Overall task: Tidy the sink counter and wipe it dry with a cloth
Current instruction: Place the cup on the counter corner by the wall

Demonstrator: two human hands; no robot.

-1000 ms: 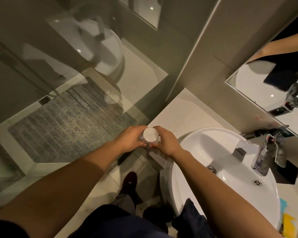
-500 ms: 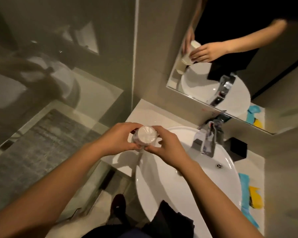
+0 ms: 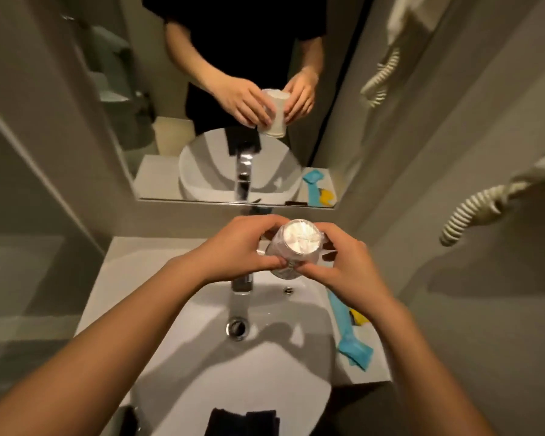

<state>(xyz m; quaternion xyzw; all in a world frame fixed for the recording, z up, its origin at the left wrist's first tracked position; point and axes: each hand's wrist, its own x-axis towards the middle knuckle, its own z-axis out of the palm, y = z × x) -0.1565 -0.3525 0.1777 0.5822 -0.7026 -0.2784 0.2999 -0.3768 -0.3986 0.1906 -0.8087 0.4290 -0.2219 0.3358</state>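
Note:
Both my hands hold a white plastic-wrapped cup (image 3: pixel 298 247) above the back of the white sink basin (image 3: pixel 202 357). My left hand (image 3: pixel 233 250) grips its left side and my right hand (image 3: pixel 343 262) its right side. The cup is tilted, its flat end facing the camera. Below the hands the chrome tap (image 3: pixel 242 283) is partly hidden. A dark cloth (image 3: pixel 243 421) hangs over the basin's near rim. On the pale counter (image 3: pixel 129 272) to the right of the basin lie blue packets (image 3: pixel 348 335) and a yellow item (image 3: pixel 361 319).
A mirror (image 3: pixel 233 121) on the wall behind the sink reflects my hands, the cup and the basin. A coiled cord (image 3: pixel 472 212) of a wall-mounted dryer hangs at the right. Walls close in on both sides.
My view has swung right, from the shower glass and floor to square on the sink and mirror. Both hands carried the cup from the basin's left edge to above the tap.

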